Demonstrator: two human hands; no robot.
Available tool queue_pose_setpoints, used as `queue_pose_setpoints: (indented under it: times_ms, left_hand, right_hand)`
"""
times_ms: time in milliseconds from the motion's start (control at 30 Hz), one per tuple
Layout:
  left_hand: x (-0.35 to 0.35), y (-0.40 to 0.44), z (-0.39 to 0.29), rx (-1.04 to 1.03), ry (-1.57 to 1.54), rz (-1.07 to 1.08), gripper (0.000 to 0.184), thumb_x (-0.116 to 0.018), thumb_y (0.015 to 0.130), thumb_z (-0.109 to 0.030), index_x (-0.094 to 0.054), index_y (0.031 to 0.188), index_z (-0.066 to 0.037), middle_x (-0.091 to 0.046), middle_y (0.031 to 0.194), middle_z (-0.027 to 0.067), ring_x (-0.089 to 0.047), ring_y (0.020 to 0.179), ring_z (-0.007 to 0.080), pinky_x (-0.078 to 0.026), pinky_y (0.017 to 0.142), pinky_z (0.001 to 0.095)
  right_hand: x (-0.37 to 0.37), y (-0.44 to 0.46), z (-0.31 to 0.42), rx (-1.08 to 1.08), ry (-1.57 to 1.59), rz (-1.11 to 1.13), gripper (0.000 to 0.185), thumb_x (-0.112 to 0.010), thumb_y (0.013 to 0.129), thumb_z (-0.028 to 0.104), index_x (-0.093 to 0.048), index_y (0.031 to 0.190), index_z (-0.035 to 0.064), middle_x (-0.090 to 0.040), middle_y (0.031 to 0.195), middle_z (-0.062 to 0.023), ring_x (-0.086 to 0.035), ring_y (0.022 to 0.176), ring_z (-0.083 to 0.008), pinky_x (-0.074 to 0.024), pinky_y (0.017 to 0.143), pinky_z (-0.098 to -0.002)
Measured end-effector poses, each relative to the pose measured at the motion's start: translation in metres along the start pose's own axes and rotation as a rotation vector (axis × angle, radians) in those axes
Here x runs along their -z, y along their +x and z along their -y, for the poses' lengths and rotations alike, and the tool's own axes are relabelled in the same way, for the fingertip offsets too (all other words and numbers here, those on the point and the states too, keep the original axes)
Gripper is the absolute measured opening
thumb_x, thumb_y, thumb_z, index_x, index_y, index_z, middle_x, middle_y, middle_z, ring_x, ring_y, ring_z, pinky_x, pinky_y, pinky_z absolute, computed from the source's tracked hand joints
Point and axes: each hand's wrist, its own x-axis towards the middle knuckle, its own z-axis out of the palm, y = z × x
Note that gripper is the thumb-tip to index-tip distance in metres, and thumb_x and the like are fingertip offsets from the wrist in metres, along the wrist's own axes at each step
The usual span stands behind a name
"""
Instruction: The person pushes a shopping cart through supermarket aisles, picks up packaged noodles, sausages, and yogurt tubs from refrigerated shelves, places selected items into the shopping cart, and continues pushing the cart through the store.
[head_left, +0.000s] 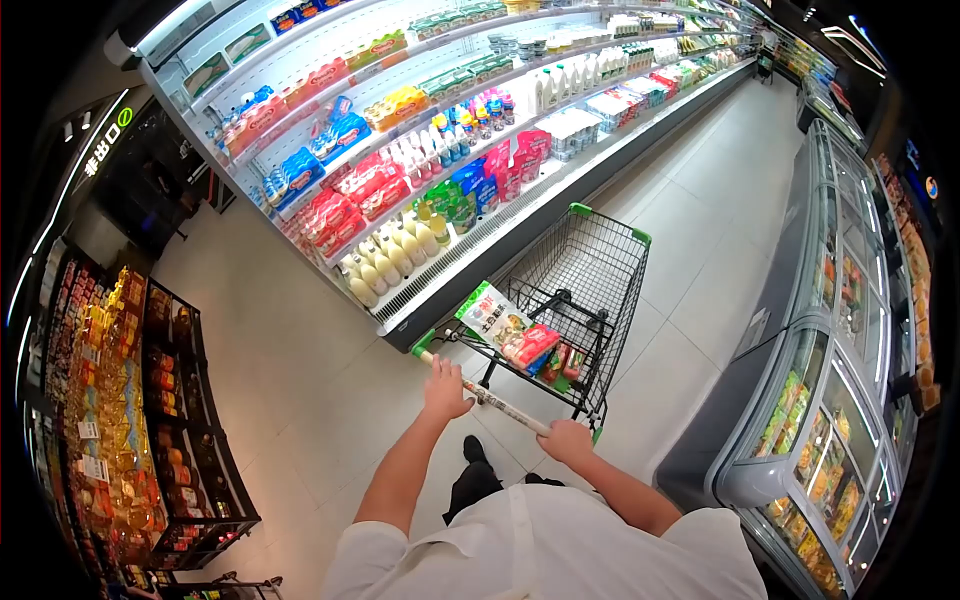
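Lit fridge shelves (460, 287), well stocked, run along L side of aisle; glass-top freezer (700, 440) on R. Blk wire shopping cart (628, 290) w/ green corners stands btwn them, just ahead of person. Pale handlebar (505, 405) spans its near end. Hands: R hand (567, 440) wraps handlebar nr R end; L hand (446, 388) lies over it nr L end, can't tell how tight. Wht/green bag (490, 316) & smaller red pack (530, 345) lie together in cart's near end.

The right hand (568, 441) hides its own fingertips round the handle (505, 408) of the shopping cart (622, 305). A red pack (530, 345) covers the lower end of a green-topped pouch (493, 312). The lower edge cuts off the white shirt (560, 545); lettering on the price tags (94, 467) is too small to read.
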Motion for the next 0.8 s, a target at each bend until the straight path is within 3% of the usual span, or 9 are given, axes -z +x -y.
queue_pose_setpoints:
  times_ms: [500, 533, 800]
  left_hand:
    - [0.028, 0.219, 0.010, -0.271, 0.007, 0.090, 0.092, -0.093, 0.078, -0.042, -0.051, 0.150, -0.004, -0.037, 0.171, 0.0260, -0.016, 0.169, 0.0516, -0.042, 0.117, 0.0754]
    - [0.025, 0.230, 0.012, -0.310, 0.026, 0.076, 0.094, -0.094, 0.079, -0.047, -0.049, 0.149, -0.003, -0.035, 0.170, 0.0277, -0.016, 0.168, 0.0537, -0.043, 0.116, 0.0701]
    - [0.034, 0.292, -0.005, -0.385, -0.004, 0.087, 0.089, -0.092, 0.078, -0.043, -0.049, 0.146, -0.003, -0.035, 0.169, 0.0316, -0.016, 0.167, 0.0560, -0.044, 0.114, 0.0727]
  right_hand:
    - [0.047, 0.143, 0.005, -0.226, 0.017, -0.173, 0.044, -0.073, 0.086, 0.053, -0.081, 0.089, 0.0100, -0.079, 0.084, -0.0157, -0.078, 0.080, -0.0397, -0.0632, 0.075, -0.0525]
    - [0.049, 0.149, 0.005, -0.234, 0.018, -0.191, 0.042, -0.075, 0.085, 0.052, -0.080, 0.088, 0.0103, -0.079, 0.085, -0.0157, -0.077, 0.080, -0.0394, -0.0627, 0.074, -0.0521]
    - [0.057, 0.194, -0.015, -0.246, 0.064, -0.345, 0.040, -0.080, 0.084, 0.052, -0.077, 0.086, 0.0117, -0.076, 0.080, -0.0143, -0.076, 0.078, -0.0386, -0.0598, 0.070, -0.0529]
